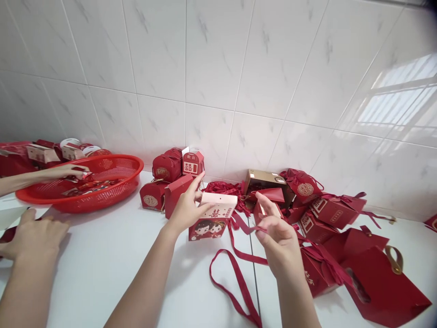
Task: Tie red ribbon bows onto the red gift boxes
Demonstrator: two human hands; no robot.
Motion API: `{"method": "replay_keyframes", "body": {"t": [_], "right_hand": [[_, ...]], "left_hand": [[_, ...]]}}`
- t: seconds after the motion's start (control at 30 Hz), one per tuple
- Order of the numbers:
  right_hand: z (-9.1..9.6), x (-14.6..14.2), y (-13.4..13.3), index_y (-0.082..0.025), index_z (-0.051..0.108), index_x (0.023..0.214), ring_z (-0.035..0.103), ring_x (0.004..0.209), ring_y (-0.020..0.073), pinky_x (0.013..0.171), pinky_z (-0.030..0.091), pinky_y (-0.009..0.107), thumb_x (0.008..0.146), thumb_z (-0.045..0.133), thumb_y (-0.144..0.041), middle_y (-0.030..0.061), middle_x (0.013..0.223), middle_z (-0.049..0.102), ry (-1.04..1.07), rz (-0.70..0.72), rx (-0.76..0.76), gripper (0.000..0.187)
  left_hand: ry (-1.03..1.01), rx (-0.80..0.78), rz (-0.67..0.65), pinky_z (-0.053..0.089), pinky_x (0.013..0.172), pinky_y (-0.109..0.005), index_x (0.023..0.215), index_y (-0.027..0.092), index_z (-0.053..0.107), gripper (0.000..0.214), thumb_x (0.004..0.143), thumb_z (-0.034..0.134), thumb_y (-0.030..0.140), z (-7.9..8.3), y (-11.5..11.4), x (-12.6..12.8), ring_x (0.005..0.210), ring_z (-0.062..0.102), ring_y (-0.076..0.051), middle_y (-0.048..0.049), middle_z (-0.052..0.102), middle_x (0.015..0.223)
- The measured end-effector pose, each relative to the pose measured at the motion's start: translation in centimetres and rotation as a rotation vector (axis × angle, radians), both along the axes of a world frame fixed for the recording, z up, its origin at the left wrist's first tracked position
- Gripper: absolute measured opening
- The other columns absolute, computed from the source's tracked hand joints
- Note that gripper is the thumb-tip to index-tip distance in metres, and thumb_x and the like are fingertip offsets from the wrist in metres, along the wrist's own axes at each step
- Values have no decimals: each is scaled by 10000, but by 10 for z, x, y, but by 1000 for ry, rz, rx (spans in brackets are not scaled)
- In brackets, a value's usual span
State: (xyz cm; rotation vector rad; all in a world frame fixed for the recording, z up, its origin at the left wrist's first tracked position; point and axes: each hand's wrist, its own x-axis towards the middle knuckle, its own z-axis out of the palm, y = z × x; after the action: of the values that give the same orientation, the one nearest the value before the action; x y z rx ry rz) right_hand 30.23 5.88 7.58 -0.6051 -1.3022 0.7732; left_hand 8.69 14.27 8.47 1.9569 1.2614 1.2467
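My left hand (pixel 186 208) grips a small red gift box (pixel 211 223) with a cartoon couple on its front and its pale top flap open. It holds the box just above the white tabletop (pixel 112 264). My right hand (pixel 277 239) is closed in a pinch on a long red ribbon (pixel 239 282). The ribbon runs from the box to my fingers and loops down over the table towards me.
A red plastic basket (pixel 112 182) with small items stands at the left. Another person's hands reach into the basket (pixel 63 172) and rest on the table (pixel 34 234). Finished red boxes (pixel 170 175) line the tiled wall. A brown carton (pixel 264 180), folded red boxes (pixel 336 212) and red bags (pixel 382 282) crowd the right.
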Motion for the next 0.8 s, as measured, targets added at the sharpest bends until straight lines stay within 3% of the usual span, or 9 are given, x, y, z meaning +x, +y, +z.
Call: {"method": "replay_keyframes", "body": {"t": [0.03,0.1,0.17,0.27,0.37,0.5,0.57,0.63,0.8], "right_hand": [[-2,-1,3,-263,711,751,373,1358,255,1041,369,414,775,763,-259,39,1386,523,-15,-26,-9,58],[-6,-4,7,-259,716,754,468,1282,262,972,431,393,768,768,-279,57,1297,589,-27,1,-51,58],[-10,-6,7,-264,717,772,632,999,223,784,507,322,768,768,-295,48,1011,693,-28,74,-102,60],[-13,-6,1,-274,722,805,627,743,163,675,501,271,773,767,-282,2,780,665,5,99,-114,56],[-10,-7,-4,-273,721,798,626,903,187,789,502,303,772,768,-254,25,958,653,38,70,-76,56],[-4,-8,-6,-255,707,769,558,1134,247,899,473,368,787,749,-238,51,1320,522,6,22,-65,48],[-2,-9,-6,-260,707,782,553,1146,248,895,474,370,799,737,-233,46,1379,477,-26,9,-55,44],[-2,-9,-6,-269,711,798,554,1142,242,882,477,362,805,731,-225,47,1370,486,-69,-25,-35,48],[2,-10,-10,-269,715,817,590,1056,214,867,489,359,822,712,-209,58,1304,521,-166,-178,32,61]], "left_hand": [[-61,78,-50,557,702,-284,1487,245,258,829,789,704,272,4,-9,6,770,714,-204,-28,742,839],[-200,222,-115,557,698,-279,1443,236,347,766,778,725,276,8,-27,17,735,701,-191,-18,738,799],[-361,299,-157,546,647,-247,1329,227,482,605,780,731,280,10,-41,29,709,683,-170,-23,731,810],[-489,302,-189,465,496,-185,1036,207,614,274,794,719,281,10,-51,41,582,607,-116,-3,676,749],[-475,374,-155,486,585,-209,827,182,603,138,807,701,278,10,-50,46,678,606,-126,-19,629,804],[-477,379,-264,535,773,-303,877,192,555,86,869,628,237,6,-47,47,889,665,-180,-82,678,1041],[-470,378,-317,546,765,-318,886,198,544,65,885,607,214,2,-47,48,836,682,-177,-60,713,932],[-453,426,-273,550,719,-301,853,194,558,55,885,603,194,-1,-49,50,756,680,-166,-27,701,791],[-448,539,-196,544,625,-268,812,187,558,80,871,609,167,-4,-53,54,642,654,-146,8,639,658]]}}
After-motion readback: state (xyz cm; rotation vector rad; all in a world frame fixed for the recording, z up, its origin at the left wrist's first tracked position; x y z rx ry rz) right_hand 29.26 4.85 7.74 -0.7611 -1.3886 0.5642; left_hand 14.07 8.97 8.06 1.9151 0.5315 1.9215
